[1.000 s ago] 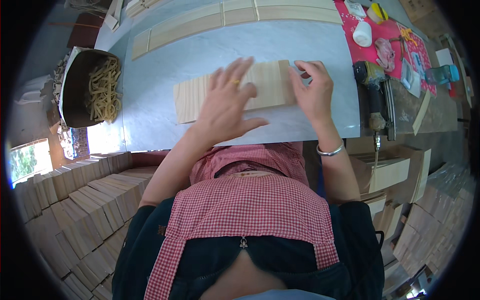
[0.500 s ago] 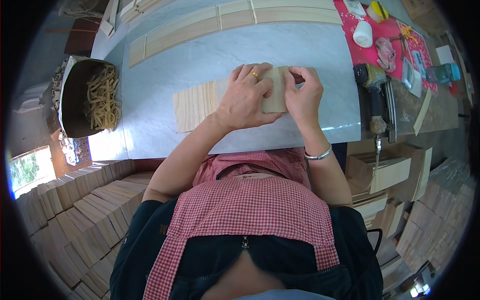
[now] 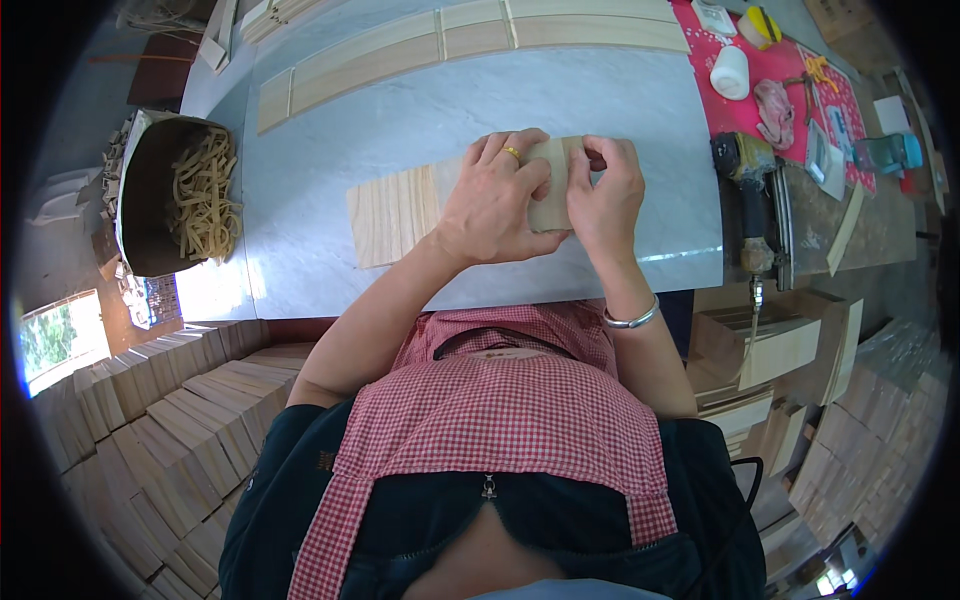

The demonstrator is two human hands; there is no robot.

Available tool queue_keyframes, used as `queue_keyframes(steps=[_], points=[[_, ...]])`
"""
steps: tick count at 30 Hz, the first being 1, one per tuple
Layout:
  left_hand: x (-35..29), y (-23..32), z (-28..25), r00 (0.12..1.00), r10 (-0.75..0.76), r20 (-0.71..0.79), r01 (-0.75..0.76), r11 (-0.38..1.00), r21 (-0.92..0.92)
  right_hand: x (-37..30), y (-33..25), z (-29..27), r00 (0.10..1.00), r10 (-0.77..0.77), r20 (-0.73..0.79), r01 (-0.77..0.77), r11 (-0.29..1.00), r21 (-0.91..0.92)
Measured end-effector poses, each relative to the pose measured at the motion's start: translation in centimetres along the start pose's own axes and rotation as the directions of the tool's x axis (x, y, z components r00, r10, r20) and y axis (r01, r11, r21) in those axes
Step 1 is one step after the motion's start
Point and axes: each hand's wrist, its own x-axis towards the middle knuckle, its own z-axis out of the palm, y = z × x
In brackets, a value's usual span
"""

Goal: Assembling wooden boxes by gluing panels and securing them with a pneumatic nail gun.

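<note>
A flat pale wooden board [image 3: 392, 215] with striped grain lies on the grey marbled tabletop in front of me. At its right end is a smaller wooden piece [image 3: 548, 212], held between both hands. My left hand [image 3: 490, 195], with a gold ring, is closed over this piece, fingers curled across its top and thumb along the near edge. At the piece's right edge, my right hand [image 3: 610, 195] pinches with thumb and bent fingers. The underside of the piece and the joint with the board are hidden by my left hand.
Long wooden strips [image 3: 380, 75] lie across the table's far side. A bin of wood offcuts [image 3: 208, 200] stands left. At right are a pneumatic nail gun [image 3: 752, 190], a white bottle [image 3: 730, 73], a pink cloth [image 3: 775, 112] and a teal-lidded jar [image 3: 888, 151]. Stacked wooden panels [image 3: 170, 440] fill the lower left.
Both hands keep their hold on the wooden piece. My right wrist has shifted very slightly to the left; otherwise the view has barely moved.
</note>
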Motion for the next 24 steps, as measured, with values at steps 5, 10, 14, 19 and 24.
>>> queue_keyframes(steps=[5,10,14,19,24], points=[[0.2,0.1,-0.2,1.000,-0.010,0.027,0.010,1.000,-0.003,0.2,0.4,0.3,0.997,-0.078,-0.012,0.077,0.995,-0.068],[0.1,0.1,0.0,1.000,-0.009,0.013,0.009,1.000,0.014,0.3,0.5,0.4,0.998,-0.061,-0.013,0.061,0.998,-0.025],[0.2,0.0,0.1,1.000,-0.005,0.024,0.005,1.000,0.020,0.6,0.8,0.5,0.999,-0.034,-0.007,0.034,0.999,0.012],[0.3,0.2,0.0,0.999,-0.002,0.054,-0.001,0.999,0.052,0.9,1.7,-0.1,1.000,-0.009,0.026,0.006,0.994,0.110],[0.3,0.2,-0.4,0.996,0.011,0.089,-0.019,0.996,0.091,-1.6,2.7,-4.6,0.992,-0.114,0.055,0.104,0.982,0.159]])
